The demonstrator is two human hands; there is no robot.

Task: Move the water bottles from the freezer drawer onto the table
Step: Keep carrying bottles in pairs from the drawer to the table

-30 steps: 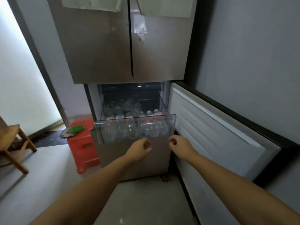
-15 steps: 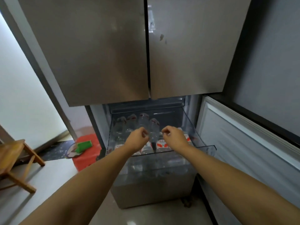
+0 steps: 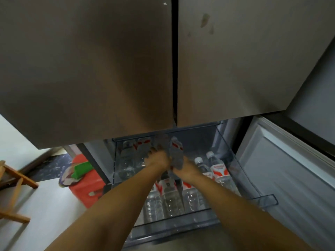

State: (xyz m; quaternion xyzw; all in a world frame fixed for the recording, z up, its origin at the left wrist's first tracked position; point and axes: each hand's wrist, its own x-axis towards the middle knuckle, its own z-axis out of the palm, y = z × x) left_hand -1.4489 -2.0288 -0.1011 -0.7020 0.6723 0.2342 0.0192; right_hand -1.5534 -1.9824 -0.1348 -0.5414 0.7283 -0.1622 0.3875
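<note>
A person reaches both arms into an open freezer drawer [image 3: 268, 199] packed with water bottles [image 3: 220, 172], below the shut steel doors [image 3: 108, 69] of a refrigerator. The left hand [image 3: 157, 159] and the right hand [image 3: 186, 170] meet side by side over the middle of the drawer, each wrapped around a blurred bottle: the left hand's bottle [image 3: 160, 142] and the right hand's bottle [image 3: 176, 153] both stand above the knuckles, fingers curled around their lower bodies. Whether either bottle has left the pile cannot be told through the motion blur.

The remaining bottles lie and stand in rows in the drawer, near the wrists and to the right. Out of a freezer they are likely hard, heavy and slick with frost, so a full wrap around the body looks safer than pinching the cap. A red stool [image 3: 87, 185] stands to the left of the freezer; the surface is out of view.
</note>
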